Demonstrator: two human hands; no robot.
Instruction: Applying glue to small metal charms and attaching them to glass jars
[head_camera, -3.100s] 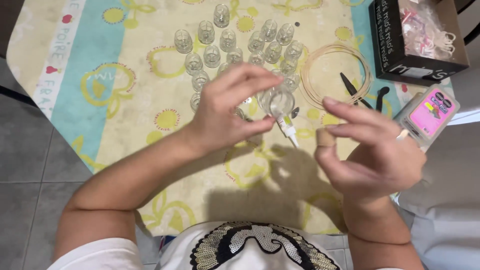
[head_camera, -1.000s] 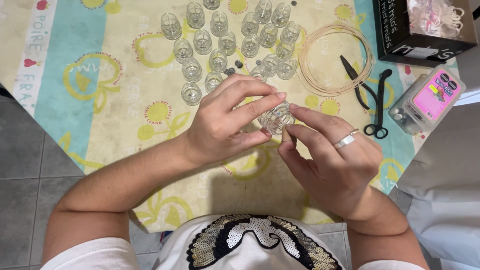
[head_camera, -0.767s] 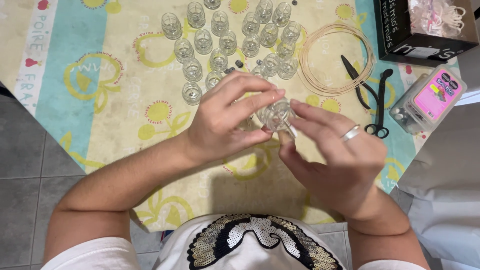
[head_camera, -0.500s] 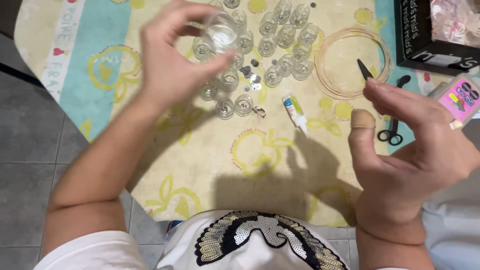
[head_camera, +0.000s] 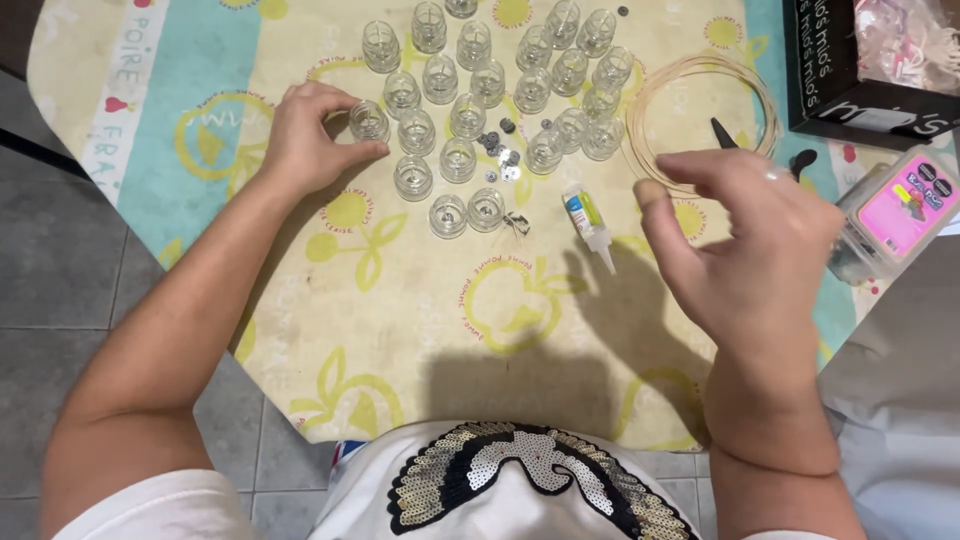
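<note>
My left hand (head_camera: 312, 138) rests on the table with its fingers around a small clear glass jar (head_camera: 369, 121) at the left edge of a group of several such jars (head_camera: 487, 82). My right hand (head_camera: 752, 246) hovers above the table to the right, fingers loosely curled and apart, holding nothing that I can see. A small glue tube (head_camera: 587, 223) lies on the cloth just left of that hand. Tiny dark round pieces (head_camera: 499, 155) lie among the jars.
A patterned yellow and teal tablecloth (head_camera: 400, 310) covers the table. A coil of thin wire (head_camera: 702, 118) lies at the upper right with black pliers or scissors (head_camera: 800, 162) beside it. A black box (head_camera: 868, 62) and a pink-lidded plastic container (head_camera: 898, 214) stand at the right edge.
My left hand carried the jar from the middle up and left and set it down beside the group. My right hand drew away to the right, and the glue tube now lies uncovered.
</note>
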